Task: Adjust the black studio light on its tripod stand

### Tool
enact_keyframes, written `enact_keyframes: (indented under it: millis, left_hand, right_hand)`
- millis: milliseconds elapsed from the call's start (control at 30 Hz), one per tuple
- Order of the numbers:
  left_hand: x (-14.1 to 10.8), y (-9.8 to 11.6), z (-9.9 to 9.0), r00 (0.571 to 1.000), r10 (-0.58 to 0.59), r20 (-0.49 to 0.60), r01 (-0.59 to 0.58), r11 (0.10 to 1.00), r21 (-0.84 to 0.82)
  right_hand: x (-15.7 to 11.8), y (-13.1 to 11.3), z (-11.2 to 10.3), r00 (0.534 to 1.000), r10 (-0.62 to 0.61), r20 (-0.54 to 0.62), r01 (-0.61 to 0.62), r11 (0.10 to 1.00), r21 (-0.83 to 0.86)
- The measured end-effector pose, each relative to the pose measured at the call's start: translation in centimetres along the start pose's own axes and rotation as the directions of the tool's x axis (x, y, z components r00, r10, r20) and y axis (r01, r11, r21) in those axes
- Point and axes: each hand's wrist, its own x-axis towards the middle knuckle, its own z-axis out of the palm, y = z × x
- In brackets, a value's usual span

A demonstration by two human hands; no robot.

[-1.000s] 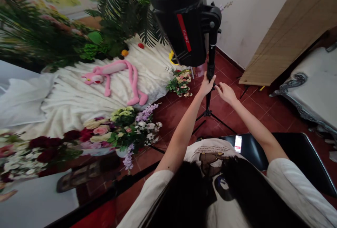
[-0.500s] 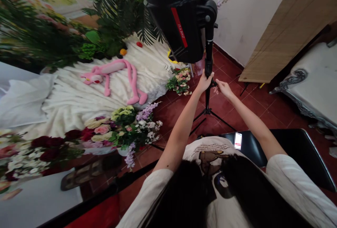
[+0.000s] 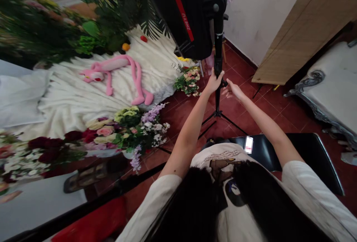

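And here's the left hand (image 3: pixel 214 82), wrapped firmly round the black stand (image 3: pixel 218 102), thumb on the near side, just under a thicker collar (image 3: pixel 218 65). On the other side comes the right hand (image 3: pixel 233 90), thumb and forefinger up at the small knob (image 3: pixel 224 83), the other fingers loosely curled and spread apart — whether those two tips pinch the knob or merely brush it, I can't tell.

The stand is upright between the two forearms, its legs (image 3: pixel 232 123) splayed on the red tiles (image 3: pixel 245 117). Up top sits the lamp (image 3: pixel 192 29), big and black, tilted on its bracket (image 3: pixel 219 2), a red ZHEYU stripe down its side, its upper end cut off by the picture's edge.

Over to the left, a pink toy (image 3: pixel 115 63) sprawls across the white blanket (image 3: pixel 64 100), flowers (image 3: pixel 129 134) massed along the near edge, an orange ball (image 3: pixel 125 47) lying farther back. Right of the person, a black seat (image 3: pixel 301 156) carries a small pale item (image 3: pixel 249 144) — too pixelated to name — and beyond it stands a silver-trimmed sofa (image 3: pixel 334 82).
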Motion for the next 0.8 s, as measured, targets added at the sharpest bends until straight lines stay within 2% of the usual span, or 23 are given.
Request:
enact_keyframes:
  millis: [100, 167, 267, 333, 400, 433, 467, 533, 567, 600, 633, 667, 700, 767, 800]
  left_hand:
    - [-0.1, 0.1, 0.1, 0.999, -0.016, -0.037, 0.015, 1.000, -0.009]
    - [-0.2, 0.0, 0.4, 0.998, -0.030, -0.063, 0.030, 1.000, -0.006]
    - [-1.0, -0.6, 1.2, 0.991, -0.052, -0.123, 0.053, 0.999, 0.006]
    - [-2.6, -1.3, 1.6, 0.987, -0.040, -0.159, 0.035, 0.999, -0.030]
    - [-5.6, -2.6, 1.6, 0.989, -0.044, -0.141, 0.028, 0.993, -0.113]
    - [-7.8, -3.4, 1.3, 0.991, -0.083, -0.107, 0.065, 0.985, -0.162]
    - [-10.4, -4.3, 0.7, 0.986, -0.154, -0.064, 0.138, 0.969, -0.203]
    - [-16.4, -6.2, -1.3, 0.948, -0.315, 0.039, 0.315, 0.917, -0.245]
    - [-19.8, -7.2, -2.7, 0.924, -0.380, 0.040, 0.377, 0.892, -0.248]
    - [-23.1, -8.1, -4.4, 0.897, -0.442, 0.007, 0.430, 0.870, -0.241]
    - [-26.5, -8.8, -6.4, 0.860, -0.504, -0.072, 0.477, 0.847, -0.235]
    - [-29.7, -9.4, -8.5, 0.807, -0.565, -0.172, 0.525, 0.820, -0.230]
    - [-32.8, -9.7, -10.8, 0.736, -0.598, -0.318, 0.552, 0.802, -0.230]
    - [-38.4, -9.4, -15.5, 0.533, -0.592, -0.605, 0.585, 0.774, -0.243]
    - [-40.8, -8.9, -17.7, 0.403, -0.546, -0.735, 0.581, 0.773, -0.256]
  right_hand:
    - [0.0, -0.2, 0.0, 0.986, 0.121, 0.113, -0.137, 0.980, 0.145]
    - [0.1, -0.3, 0.2, 0.965, 0.159, 0.210, -0.215, 0.936, 0.278]
    - [0.8, -0.1, 0.6, 0.953, 0.128, 0.276, -0.248, 0.854, 0.457]
    - [1.2, 0.2, 0.8, 0.953, 0.073, 0.294, -0.230, 0.806, 0.545]
    - [1.5, 0.5, 1.0, 0.946, 0.006, 0.323, -0.207, 0.779, 0.592]
    - [1.5, 0.7, 1.1, 0.944, -0.029, 0.330, -0.188, 0.774, 0.604]
    - [1.4, 0.8, 1.2, 0.944, -0.062, 0.323, -0.160, 0.774, 0.613]
    - [1.2, 1.0, 1.7, 0.960, -0.118, 0.252, -0.063, 0.789, 0.611]
    - [1.1, 1.2, 2.1, 0.971, -0.143, 0.190, 0.002, 0.804, 0.595]
    - [1.0, 1.4, 2.7, 0.979, -0.169, 0.116, 0.079, 0.833, 0.548]
    - [0.9, 1.6, 3.4, 0.979, -0.197, 0.051, 0.150, 0.869, 0.472]
    - [0.9, 1.9, 4.5, 0.974, -0.225, -0.011, 0.212, 0.898, 0.385]
    - [0.8, 2.2, 5.8, 0.969, -0.242, -0.043, 0.244, 0.923, 0.296]
    - [0.5, 2.9, 9.3, 0.971, -0.239, -0.005, 0.236, 0.955, 0.181]
    - [0.1, 3.4, 11.5, 0.975, -0.216, 0.051, 0.207, 0.967, 0.149]
